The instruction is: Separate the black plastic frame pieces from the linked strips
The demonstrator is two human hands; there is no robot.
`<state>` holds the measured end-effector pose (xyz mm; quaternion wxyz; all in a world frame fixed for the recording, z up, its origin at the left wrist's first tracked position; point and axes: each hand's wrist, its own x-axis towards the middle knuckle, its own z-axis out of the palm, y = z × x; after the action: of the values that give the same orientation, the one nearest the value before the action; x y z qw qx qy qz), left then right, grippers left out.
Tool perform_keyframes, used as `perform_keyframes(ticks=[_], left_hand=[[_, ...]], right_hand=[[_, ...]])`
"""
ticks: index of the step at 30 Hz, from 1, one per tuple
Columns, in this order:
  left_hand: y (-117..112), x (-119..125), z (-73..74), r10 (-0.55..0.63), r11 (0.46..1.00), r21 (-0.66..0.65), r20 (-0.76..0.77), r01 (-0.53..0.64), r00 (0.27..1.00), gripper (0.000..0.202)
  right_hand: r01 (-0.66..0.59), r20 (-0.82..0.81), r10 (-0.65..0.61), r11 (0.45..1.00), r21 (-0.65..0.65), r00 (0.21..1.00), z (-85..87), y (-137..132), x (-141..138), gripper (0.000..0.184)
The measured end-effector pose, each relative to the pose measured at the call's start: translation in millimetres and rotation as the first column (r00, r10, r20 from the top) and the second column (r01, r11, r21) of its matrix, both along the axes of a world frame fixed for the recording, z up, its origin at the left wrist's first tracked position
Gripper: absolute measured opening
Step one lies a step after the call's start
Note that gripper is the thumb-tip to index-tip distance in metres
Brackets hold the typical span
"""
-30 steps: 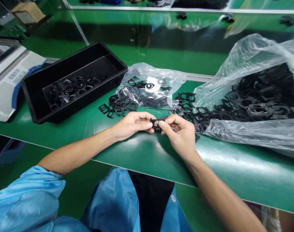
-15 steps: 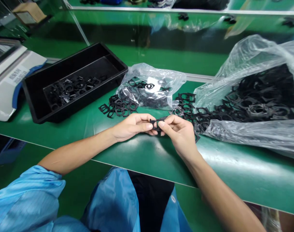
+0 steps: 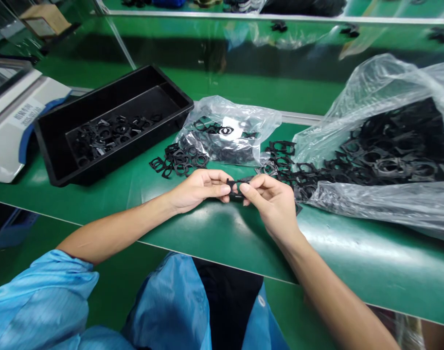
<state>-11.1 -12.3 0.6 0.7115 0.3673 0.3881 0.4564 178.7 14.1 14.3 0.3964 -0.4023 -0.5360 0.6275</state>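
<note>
Between my two hands, over the green tabletop, is a small black plastic frame [image 3: 236, 195] with an opening in it. My left hand [image 3: 203, 189] pinches its left end between thumb and fingers. Its right end is in the thumb and fingers of my right hand [image 3: 271, 197]. My fingers cover parts of the frame. Just behind my left hand lies a small pile of black ring-shaped frames [image 3: 181, 159]. Beyond my right hand, more loose black frames [image 3: 282, 148] spread toward a large open clear plastic bag [image 3: 371, 197] full of similar pieces.
A black tray [image 3: 90, 167] holding many black pieces stands at the left. A smaller clear bag [image 3: 258, 119] of parts with a white label lies behind my hands. At far left is a white and blue machine [image 3: 43, 92]. A shelf edge [image 3: 243, 16] runs along the back.
The frame has tilted slightly between my fingers, so more of its opening shows. Both hands have stayed almost in place, and the surroundings look the same.
</note>
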Motion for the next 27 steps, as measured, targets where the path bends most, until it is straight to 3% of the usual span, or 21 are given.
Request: perform_keyframes(ticks=[27], left_hand=[[-0.7, 0.1, 0.1, 0.005, 1.000, -0.013, 0.003, -0.005, 1.000, 0.037]], right_hand=[[0.015, 0.018, -0.016, 0.999, 0.031, 1.000, 1.5, -1.7, 1.0, 0.043]])
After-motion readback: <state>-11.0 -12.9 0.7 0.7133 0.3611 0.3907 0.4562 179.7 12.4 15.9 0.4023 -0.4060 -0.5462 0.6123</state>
